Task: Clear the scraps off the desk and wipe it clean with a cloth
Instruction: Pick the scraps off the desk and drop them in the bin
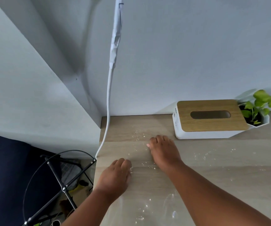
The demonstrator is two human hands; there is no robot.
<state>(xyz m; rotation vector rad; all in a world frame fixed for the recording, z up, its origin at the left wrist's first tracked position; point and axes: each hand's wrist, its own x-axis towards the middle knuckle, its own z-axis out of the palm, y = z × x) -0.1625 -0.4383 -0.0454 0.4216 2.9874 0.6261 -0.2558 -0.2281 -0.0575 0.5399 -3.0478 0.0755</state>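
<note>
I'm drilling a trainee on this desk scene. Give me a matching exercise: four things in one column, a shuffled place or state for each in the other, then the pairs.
Things:
1. tissue box
2. plant
3. cable
4. crumbs

Places or states:
A. hangs down the wall past the desk's left edge
B. scattered on the desk around both hands
C. white, with a wooden lid, by the wall
D. in a white pot, right of the box

Pairs: 1-C, 2-D, 3-A, 4-B
</note>
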